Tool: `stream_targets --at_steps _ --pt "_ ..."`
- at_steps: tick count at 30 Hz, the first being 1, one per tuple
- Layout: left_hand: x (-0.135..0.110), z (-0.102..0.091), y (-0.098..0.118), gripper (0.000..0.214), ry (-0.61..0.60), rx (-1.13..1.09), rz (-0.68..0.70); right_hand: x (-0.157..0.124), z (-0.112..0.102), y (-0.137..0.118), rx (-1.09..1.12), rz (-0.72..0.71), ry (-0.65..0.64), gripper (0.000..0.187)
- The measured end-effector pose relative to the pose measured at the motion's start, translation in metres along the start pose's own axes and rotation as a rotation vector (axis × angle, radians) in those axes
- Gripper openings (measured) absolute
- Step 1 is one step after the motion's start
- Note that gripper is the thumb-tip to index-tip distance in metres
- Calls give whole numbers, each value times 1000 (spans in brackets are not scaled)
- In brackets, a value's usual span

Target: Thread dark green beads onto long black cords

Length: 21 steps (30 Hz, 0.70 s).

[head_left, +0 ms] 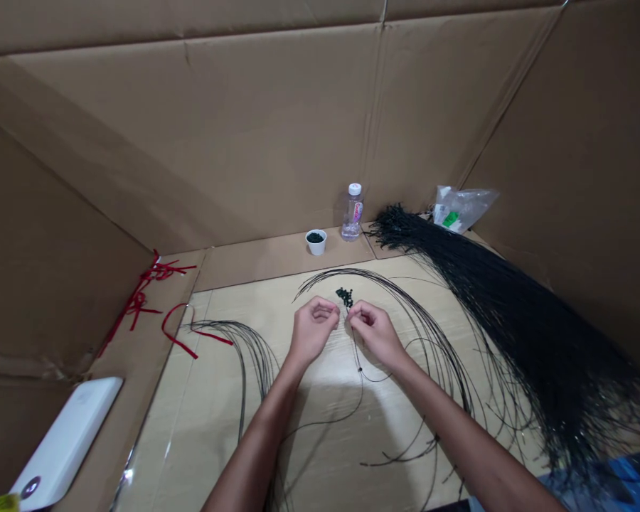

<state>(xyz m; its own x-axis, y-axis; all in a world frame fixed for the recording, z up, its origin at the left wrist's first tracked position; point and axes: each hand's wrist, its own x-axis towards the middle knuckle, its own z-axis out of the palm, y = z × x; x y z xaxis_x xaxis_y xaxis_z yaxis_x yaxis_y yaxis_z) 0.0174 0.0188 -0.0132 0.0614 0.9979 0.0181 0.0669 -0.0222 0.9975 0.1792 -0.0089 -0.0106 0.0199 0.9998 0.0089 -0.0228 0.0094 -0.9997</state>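
My left hand and my right hand meet over the middle of the pale tabletop, both with fingers pinched together. A thin black cord runs down from my right hand's fingertips toward me, with a small bead on it. What my left fingers pinch is too small to make out. A little heap of dark beads lies just beyond my fingertips. Curved black cords arc around both hands.
A thick bundle of black cords lies at the right. A white cup of dark beads, a water bottle and a plastic bag stand at the back. Red ribbons and a white device lie left. Cardboard walls surround.
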Motion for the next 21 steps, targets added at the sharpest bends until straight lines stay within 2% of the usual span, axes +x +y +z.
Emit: stream_targets --at_steps 3,6,14,21 --pt "-3 -5 1 23 12 -200 -78 -1 -1 -1 -18 -20 -39 8" --pt "-5 -10 4 30 0 -295 -122 -4 0 -3 -57 -39 -75 6" --pt "-6 -16 6 32 -82 -324 -116 -9 2 -5 -110 -55 -130 5" --pt "-5 -19 4 29 -101 -339 -120 -8 1 -4 -112 -56 -137 6"
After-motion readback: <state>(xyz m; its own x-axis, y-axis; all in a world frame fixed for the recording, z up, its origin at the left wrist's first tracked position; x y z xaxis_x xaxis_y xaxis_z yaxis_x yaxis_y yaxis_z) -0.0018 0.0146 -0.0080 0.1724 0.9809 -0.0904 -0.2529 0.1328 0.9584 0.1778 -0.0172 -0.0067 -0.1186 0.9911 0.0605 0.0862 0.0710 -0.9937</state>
